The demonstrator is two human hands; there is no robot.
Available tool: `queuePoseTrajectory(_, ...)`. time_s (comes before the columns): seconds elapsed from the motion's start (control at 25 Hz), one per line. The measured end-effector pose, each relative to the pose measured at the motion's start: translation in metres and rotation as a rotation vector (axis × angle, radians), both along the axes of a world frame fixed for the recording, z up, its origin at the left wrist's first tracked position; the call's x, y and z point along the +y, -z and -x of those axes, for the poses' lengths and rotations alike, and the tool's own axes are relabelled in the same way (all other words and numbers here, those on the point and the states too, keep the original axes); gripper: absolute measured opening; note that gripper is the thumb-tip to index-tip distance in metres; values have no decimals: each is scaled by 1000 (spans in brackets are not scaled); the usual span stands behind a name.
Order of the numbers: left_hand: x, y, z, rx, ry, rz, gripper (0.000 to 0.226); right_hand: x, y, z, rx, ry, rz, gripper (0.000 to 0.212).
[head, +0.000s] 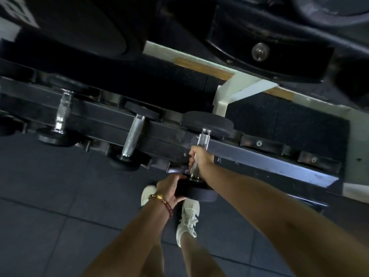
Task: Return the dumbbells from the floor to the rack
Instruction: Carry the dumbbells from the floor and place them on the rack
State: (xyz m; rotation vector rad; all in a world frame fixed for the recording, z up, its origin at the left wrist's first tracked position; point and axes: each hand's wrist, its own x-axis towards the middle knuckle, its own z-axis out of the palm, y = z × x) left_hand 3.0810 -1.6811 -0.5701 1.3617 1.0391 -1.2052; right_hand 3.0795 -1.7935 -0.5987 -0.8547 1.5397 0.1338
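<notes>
Both hands, right (200, 156) and left (169, 189) (braceleted), grip a dumbbell (201, 193) at the rack (259, 156).

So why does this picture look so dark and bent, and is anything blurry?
Head view: the light is dim, so the rack and floor go nearly black; only the chrome handles catch glare, as on the dumbbell gripped by the right hand and steadied by the left hand. The wide lens bends straight rails, and the top edge is smeared and soft.

No legible text, number or brand found. White markings on a dark panel (15, 12) at the upper left corner are cropped and blurred; they cannot be read.
</notes>
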Motion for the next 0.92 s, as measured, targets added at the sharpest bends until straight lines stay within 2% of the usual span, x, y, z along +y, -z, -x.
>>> queuePoseTrajectory(0.12, 6, -1, -8, 2, -24, -17, 25, 9, -1, -6, 21, 0, -11, 25)
queuePoseTrajectory(0.36, 13, 8, -18, -114, 4, -42, 9, 13, 7, -17, 34, 120, -5, 22)
queuePoseTrajectory(0.4, 14, 11, -21, -93, 4, -29, 11, 13, 5, -20, 49, 118, -9, 20)
queuePoseTrajectory(0.52, 9, 8, -20, 34, -15, 68, 39, 8, -3, -21, 86, 60, 3, 15)
queuePoseTrajectory(0.56, 6, 7, -18, 44, -32, 84, 40, 4, -5, -20, 83, 52, 9, 15)
queuePoseTrajectory(0.64, -1, 6, -14, 32, -70, 108, 22, -3, -6, -20, 85, 23, 21, 19)
queuePoseTrajectory(0.72, -5, 12, -12, -32, -45, 45, 5, -8, -5, -20, 103, -24, 32, 21)
queuePoseTrajectory(0.92, -4, 15, -15, -43, -54, -3, 14, -6, -6, -16, 128, -90, 17, 16)
